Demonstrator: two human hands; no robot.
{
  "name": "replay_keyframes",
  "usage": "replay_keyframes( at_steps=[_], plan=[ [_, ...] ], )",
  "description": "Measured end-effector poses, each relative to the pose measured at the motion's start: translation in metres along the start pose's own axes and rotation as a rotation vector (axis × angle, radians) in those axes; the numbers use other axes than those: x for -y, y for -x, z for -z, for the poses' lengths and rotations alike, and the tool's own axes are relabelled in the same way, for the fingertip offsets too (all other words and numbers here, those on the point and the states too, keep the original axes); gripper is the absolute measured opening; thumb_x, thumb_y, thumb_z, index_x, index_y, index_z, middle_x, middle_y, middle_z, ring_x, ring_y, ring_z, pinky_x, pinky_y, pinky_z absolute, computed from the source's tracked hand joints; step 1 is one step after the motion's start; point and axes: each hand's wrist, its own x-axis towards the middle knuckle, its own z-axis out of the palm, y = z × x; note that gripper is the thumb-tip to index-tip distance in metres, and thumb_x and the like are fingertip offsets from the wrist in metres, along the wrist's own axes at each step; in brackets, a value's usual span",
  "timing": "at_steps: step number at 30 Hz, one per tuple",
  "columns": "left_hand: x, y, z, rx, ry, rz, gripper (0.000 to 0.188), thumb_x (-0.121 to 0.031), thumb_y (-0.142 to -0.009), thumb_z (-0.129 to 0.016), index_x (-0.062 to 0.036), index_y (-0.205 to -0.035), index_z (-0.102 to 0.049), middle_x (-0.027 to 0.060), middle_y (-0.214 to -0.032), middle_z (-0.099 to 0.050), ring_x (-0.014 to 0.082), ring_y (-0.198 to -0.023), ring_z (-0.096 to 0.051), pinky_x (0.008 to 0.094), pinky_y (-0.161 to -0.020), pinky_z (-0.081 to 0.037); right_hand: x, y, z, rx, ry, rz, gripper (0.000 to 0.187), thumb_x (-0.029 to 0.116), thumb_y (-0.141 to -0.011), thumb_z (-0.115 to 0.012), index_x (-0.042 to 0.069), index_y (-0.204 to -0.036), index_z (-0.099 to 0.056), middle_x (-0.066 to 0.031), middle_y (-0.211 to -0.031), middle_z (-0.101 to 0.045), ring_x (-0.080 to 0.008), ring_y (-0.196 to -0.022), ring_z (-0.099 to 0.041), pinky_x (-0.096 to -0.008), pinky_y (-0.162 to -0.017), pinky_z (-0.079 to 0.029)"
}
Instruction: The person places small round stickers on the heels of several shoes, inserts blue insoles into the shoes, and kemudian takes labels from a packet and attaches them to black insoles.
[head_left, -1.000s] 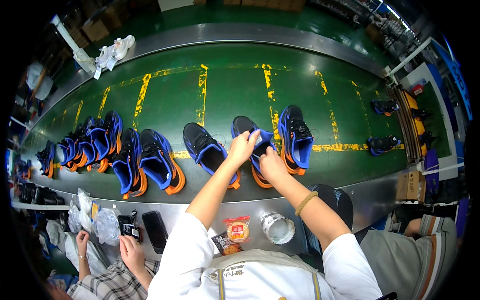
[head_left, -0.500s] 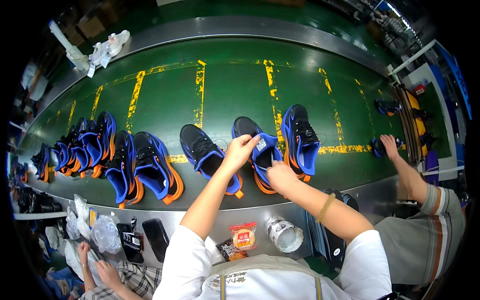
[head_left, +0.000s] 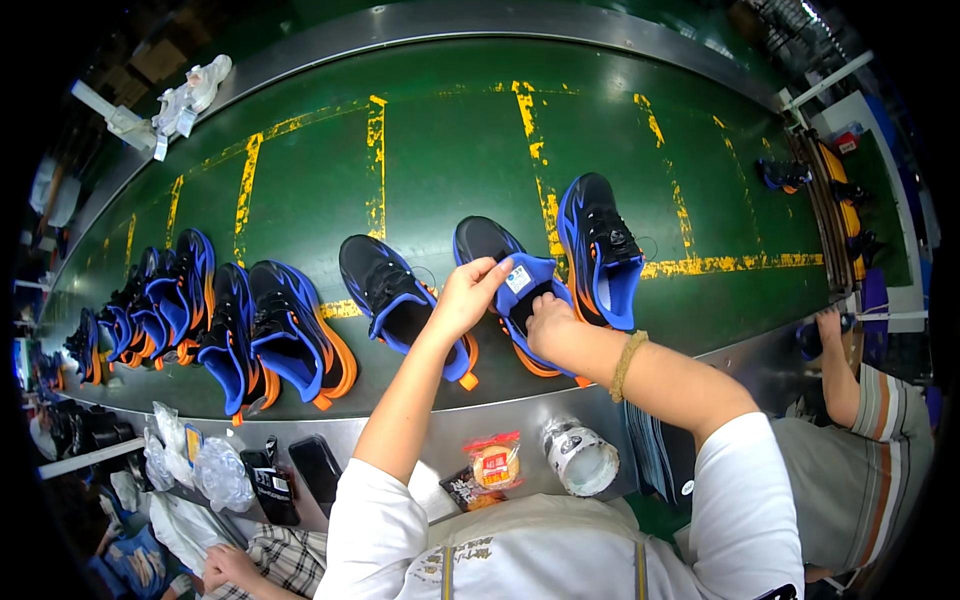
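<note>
Head view, one shoe pinched by left hand, right hand at its opening, grip hidden, two flanking shoes, one biscuit bagged below.

With twelve o'clock on the far side, measured from the middle, I see a long green surface marked with scuffed yellow lines. Black, blue and orange footwear rests along it: a cluster past eight, a pair at eight, a single shoe around half past seven, a middle shoe at half past five, a neighbouring shoe near four. The near metal ledge carries a phone at seven, wrapped cake at six, patterned white tub at five.
</note>
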Motion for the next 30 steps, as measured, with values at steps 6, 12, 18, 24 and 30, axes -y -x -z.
replay_keyframes(
  at_steps=[6, 12, 18, 24, 30],
  plan=[
    [0.001, -0.002, -0.007, 0.042, 0.06, 0.052, 0.031, -0.027, -0.088, -0.055, -0.0029, -0.068, -0.053, -0.0043, -0.064, -0.042, 0.0042, -0.061, -0.039, 0.0212, -0.055, -0.033, -0.004, 0.0, -0.001, 0.026, 0.212, 0.159, 0.034, 0.02, -0.082, -0.052, 0.007, -0.113, -0.057, -0.013, -0.115, -0.055, -0.0277, -0.111, -0.048, -0.0349, -0.09, -0.038],
    [0.01, -0.003, -0.014, -0.201, -0.198, -0.214, 0.027, -0.022, -0.084, -0.06, 0.0026, -0.091, -0.051, 0.0071, -0.079, -0.042, 0.0126, -0.065, -0.041, 0.0263, -0.059, -0.038, -0.021, 0.01, 0.004, -0.058, 0.323, 0.339, 0.038, 0.022, -0.085, -0.046, 0.008, -0.119, -0.054, -0.0067, -0.124, -0.051, -0.0233, -0.12, -0.041, -0.0385, -0.104, -0.023],
    [0.004, -0.003, -0.014, -0.416, -0.625, -0.599, 0.033, -0.007, -0.075, -0.061, 0.0011, -0.102, -0.042, 0.0187, -0.092, -0.045, 0.0329, -0.08, -0.055, 0.0404, -0.066, -0.047, -0.03, 0.062, 0.022, 0.082, -0.069, 0.411, 0.05, 0.033, -0.086, -0.029, -0.001, -0.101, -0.062, -0.0145, -0.096, -0.064, -0.0268, -0.099, -0.057, -0.0405, -0.108, -0.012],
    [-0.018, 0.008, -0.027, -0.105, -0.899, -0.397, 0.031, -0.002, -0.071, -0.063, 0.002, -0.095, -0.043, 0.0202, -0.096, -0.045, 0.0393, -0.083, -0.054, 0.0421, -0.071, -0.046, -0.019, 0.053, -0.041, -0.418, -0.468, 0.247, 0.039, 0.033, -0.08, -0.043, -0.002, -0.083, -0.061, -0.0142, -0.082, -0.062, -0.0261, -0.09, -0.057, -0.0379, -0.101, -0.025],
    [-0.014, 0.034, -0.034, -0.082, -0.779, -0.467, 0.043, -0.002, -0.066, -0.07, 0.0017, -0.098, -0.041, 0.0198, -0.099, -0.041, 0.0398, -0.081, -0.053, 0.0412, -0.068, -0.046, -0.007, 0.093, -0.092, -1.063, -0.639, 0.126, 0.013, 0.017, -0.069, -0.064, 0.007, -0.07, -0.056, -0.0064, -0.077, -0.052, -0.0231, -0.079, -0.051, -0.0352, -0.07, -0.038]
  ],
)
